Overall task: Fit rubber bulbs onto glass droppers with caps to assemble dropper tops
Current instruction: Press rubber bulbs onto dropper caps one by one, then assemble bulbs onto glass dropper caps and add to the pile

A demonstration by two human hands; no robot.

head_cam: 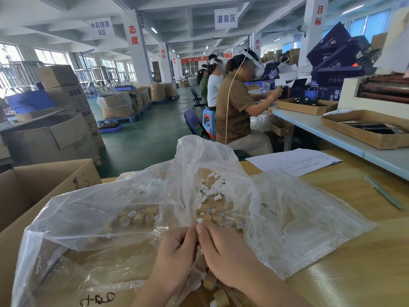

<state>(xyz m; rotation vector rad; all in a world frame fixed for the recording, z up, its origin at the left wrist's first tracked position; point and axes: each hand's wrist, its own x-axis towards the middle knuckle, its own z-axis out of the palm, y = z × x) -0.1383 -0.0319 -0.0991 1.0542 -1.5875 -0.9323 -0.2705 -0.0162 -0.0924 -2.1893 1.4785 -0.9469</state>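
Observation:
My left hand [176,247] and my right hand [223,247] meet at the fingertips low in the middle of the view, both pinching a small white rubber bulb [199,220] whose tip pokes out above the thumbs. What lies below the bulb is hidden by the fingers. Just beyond lie assembled droppers with wooden caps and glass tubes [221,214]. Loose white bulbs [213,187] lie scattered behind them on clear plastic. More wooden caps [138,216] sit inside a plastic bag at the left.
Crumpled clear plastic bags [298,213] cover the wooden table [354,262]. A cardboard box [39,187] stands at the left. Papers [294,160] and a pen [382,191] lie at the right. Two caps [212,282] lie under my wrists. Other workers [236,103] sit ahead.

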